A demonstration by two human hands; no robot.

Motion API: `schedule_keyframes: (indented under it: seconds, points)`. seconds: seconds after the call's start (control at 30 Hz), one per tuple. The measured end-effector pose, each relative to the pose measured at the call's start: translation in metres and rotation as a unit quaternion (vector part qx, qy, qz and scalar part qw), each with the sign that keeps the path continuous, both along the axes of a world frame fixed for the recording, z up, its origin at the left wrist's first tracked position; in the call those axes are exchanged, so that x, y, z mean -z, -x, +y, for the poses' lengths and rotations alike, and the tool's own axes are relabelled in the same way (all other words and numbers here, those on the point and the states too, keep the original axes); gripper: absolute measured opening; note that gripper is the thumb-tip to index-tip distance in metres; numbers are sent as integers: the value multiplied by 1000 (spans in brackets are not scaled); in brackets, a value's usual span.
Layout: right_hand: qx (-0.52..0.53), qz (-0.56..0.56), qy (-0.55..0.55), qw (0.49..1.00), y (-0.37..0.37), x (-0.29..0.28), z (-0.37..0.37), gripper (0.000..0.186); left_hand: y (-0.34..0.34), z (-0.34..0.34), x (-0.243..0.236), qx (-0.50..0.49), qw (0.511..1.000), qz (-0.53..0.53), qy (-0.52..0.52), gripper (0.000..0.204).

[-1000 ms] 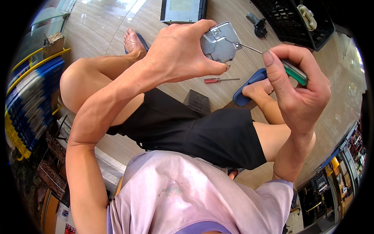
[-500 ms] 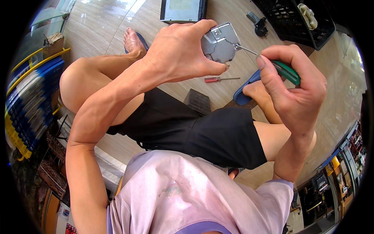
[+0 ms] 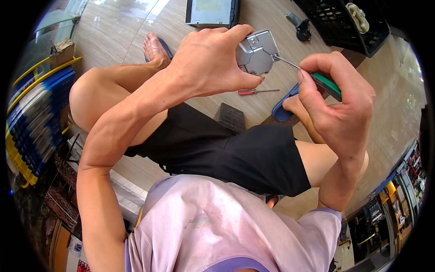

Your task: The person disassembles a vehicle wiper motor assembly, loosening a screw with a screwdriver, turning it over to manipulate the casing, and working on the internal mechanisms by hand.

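My left hand grips a silver metal hard drive, its thumb and fingers on opposite edges. The drive's stepped, flat cover is turned up toward me. In my right hand is a screwdriver with a green and black handle, pinched between thumb and forefinger. Its thin steel shaft slants up to the left, and the tip meets the drive's right edge. The hand hides part of the handle. On the floor below the drive lies a second screwdriver with a red handle.
A grey and black box-shaped device sits at the far side. Farther right are a small black part and a black crate. A black block is between my legs; a blue-yellow rack stands left.
The drive has tilted slightly in my left hand. My right hand has shifted a little left with the green screwdriver, its tip still at the drive's edge.
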State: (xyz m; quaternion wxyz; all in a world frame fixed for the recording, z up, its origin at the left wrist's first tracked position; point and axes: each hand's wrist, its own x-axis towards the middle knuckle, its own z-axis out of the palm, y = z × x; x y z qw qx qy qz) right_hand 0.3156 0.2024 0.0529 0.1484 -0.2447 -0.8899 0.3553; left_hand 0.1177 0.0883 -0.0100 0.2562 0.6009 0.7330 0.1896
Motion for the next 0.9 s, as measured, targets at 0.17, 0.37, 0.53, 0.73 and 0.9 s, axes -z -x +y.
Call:
schedule_keyframes:
  seconds: [0.17,0.37,0.53,0.73,0.9]
  points:
    - [-10,-4,-20,1000,0,2,1,12,1,0,3,4,1000,-7,-7,73]
    - [-9,-8,-30,999,-1,3,0,12,1,0,4,9,1000,-2,-5,72]
    - [-4,-5,-31,999,-2,3,0,11,0,1,4,7,1000,6,-7,74]
    - [-10,-9,-35,999,-1,3,0,12,1,0,4,5,1000,0,4,74]
    - [-15,3,-52,999,-1,5,-3,18,0,1,1,5,1000,4,13,75]
